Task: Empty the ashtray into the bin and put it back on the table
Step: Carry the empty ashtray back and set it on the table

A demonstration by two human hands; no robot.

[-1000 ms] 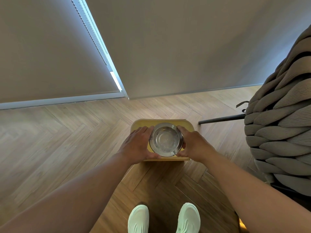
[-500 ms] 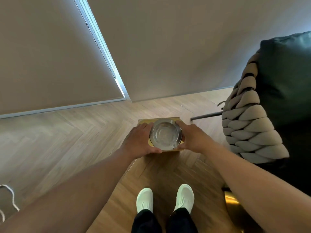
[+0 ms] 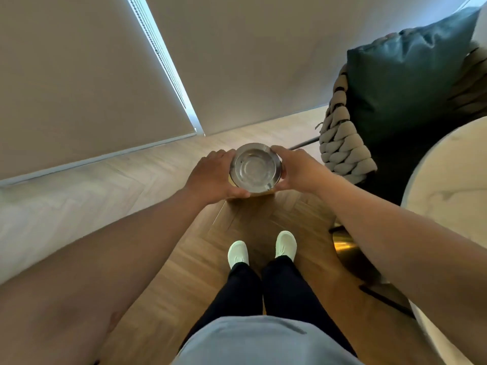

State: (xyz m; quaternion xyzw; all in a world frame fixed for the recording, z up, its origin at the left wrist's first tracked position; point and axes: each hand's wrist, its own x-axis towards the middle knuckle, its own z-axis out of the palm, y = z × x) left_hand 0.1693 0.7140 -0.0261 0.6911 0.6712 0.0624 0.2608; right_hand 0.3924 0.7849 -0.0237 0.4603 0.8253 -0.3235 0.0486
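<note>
— While both arms reach forward, what do the hands have hold of?

— The ashtray point(image 3: 255, 167), a round shiny metal dish. The left hand point(image 3: 210, 177) wraps its left rim, fingers curled over the far edge and thumb along the near edge; the right hand point(image 3: 296, 168) does the same on the right rim. Both hands are closed on it, and it is carried level with the open bowl facing up.

— Where is it, then?

— In the air above the floor point(image 3: 163, 259), directly over a yellow bin point(image 3: 259, 194) of which only a thin strip shows under the dish and the left thumb. The bowl looks mostly bare – a few dark specks at most, too small to make out.

— And the worktop?

— A pale round worktop point(image 3: 448, 180) sits at the right edge, well apart from the ashtray, on a brass-coloured base point(image 3: 345, 246). Beyond it stands a chair point(image 3: 342, 143) with thick woven cords and a dark green cushion point(image 3: 400, 83).

— Anything else?

— White shoes point(image 3: 238, 252) and dark trousers below, on herringbone wood, and grey roller blinds point(image 3: 79, 75) along the far wall
</note>
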